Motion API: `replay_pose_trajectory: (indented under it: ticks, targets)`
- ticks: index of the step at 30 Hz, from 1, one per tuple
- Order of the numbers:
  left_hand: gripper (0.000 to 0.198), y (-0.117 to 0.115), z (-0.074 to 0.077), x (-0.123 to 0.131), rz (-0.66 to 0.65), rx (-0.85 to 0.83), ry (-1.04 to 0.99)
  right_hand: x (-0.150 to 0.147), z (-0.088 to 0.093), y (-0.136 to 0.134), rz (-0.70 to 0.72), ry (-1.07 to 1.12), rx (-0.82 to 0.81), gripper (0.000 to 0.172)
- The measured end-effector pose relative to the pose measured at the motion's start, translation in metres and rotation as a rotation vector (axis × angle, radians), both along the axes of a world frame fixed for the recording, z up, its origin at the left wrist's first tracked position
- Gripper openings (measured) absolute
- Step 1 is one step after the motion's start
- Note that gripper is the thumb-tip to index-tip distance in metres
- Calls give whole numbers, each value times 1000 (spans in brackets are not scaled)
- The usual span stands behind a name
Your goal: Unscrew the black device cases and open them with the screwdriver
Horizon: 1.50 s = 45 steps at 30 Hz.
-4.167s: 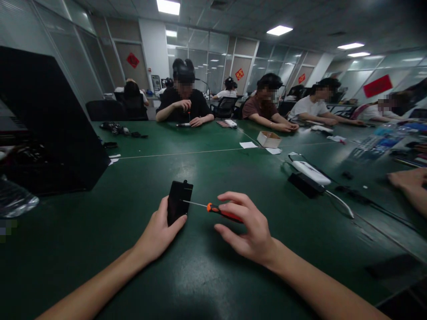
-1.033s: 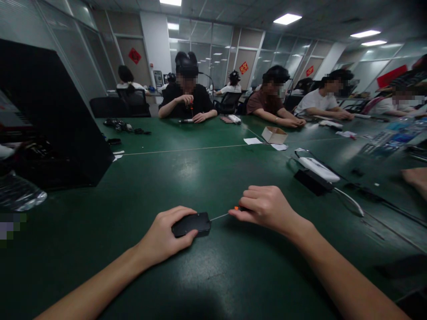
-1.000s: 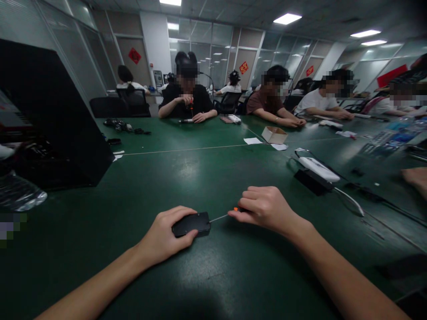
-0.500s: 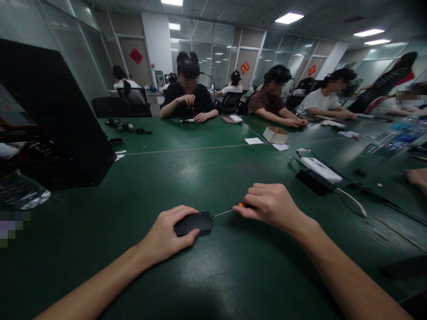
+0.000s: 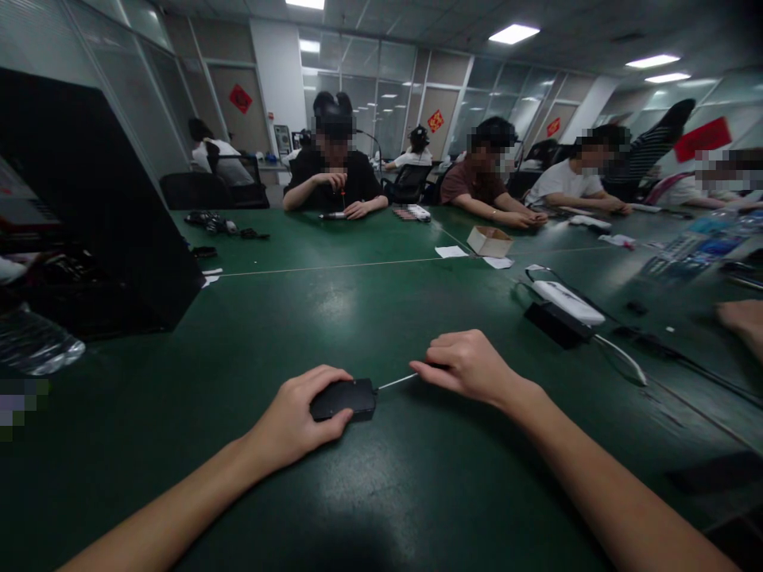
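Observation:
A small black rectangular box (image 5: 353, 397), possibly a power adapter, lies on the green table. My left hand (image 5: 287, 409) grips it from the left, thumb on the near side and fingers over the far side. My right hand (image 5: 468, 367) is closed around a screwdriver (image 5: 396, 382), whose handle is mostly hidden in the fingers. The thin metal shaft points left and its tip meets the right end of the box, at a small dark nub. Whether the tip sits in a screw is too small to tell.
On the right, a white power strip (image 5: 569, 302) lies by a black block (image 5: 557, 324) with cables trailing off. A black case (image 5: 89, 214) stands at the left beside a clear plastic bottle (image 5: 39, 342). Farther off is a small open carton (image 5: 489, 241). Several people sit across the table.
My right hand has turned a little around the screwdriver, so the orange on its handle no longer shows. My left hand and the box keep their places. The view has shifted slightly.

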<state>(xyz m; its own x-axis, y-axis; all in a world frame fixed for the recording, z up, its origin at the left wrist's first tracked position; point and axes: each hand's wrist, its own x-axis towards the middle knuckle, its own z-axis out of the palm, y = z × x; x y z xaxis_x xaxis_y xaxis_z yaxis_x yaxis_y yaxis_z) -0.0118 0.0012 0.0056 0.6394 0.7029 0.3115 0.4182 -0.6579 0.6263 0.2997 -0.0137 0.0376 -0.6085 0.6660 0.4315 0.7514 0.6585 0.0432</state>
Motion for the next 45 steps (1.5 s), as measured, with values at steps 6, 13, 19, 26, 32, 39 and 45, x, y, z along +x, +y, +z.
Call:
replay_pose_trajectory:
  ticks: [6,13,19,26,32,39,45]
  targets:
    - [30,1,0,1,-15,-22,17,-16,-2,-8,116,21,115,50]
    - [30,-1,4,2,-24,-33,26,-41,-23,-9,138,98,-180,47]
    - [31,-2,3,-1,-36,-20,0,-47,-30,-8,177,153,-331,44]
    - [30,-2,3,-2,-72,1,-37,-35,-26,-5,98,116,-54,35]
    - [31,-2,2,-2,-103,18,-48,-35,-28,-5,124,119,-32,30]
    - [32,-1,0,-2,-115,52,-56,-47,-31,-6,149,108,33,25]
    - [34,0,-2,-4,-117,73,-58,-45,-33,-5,204,196,-244,30]
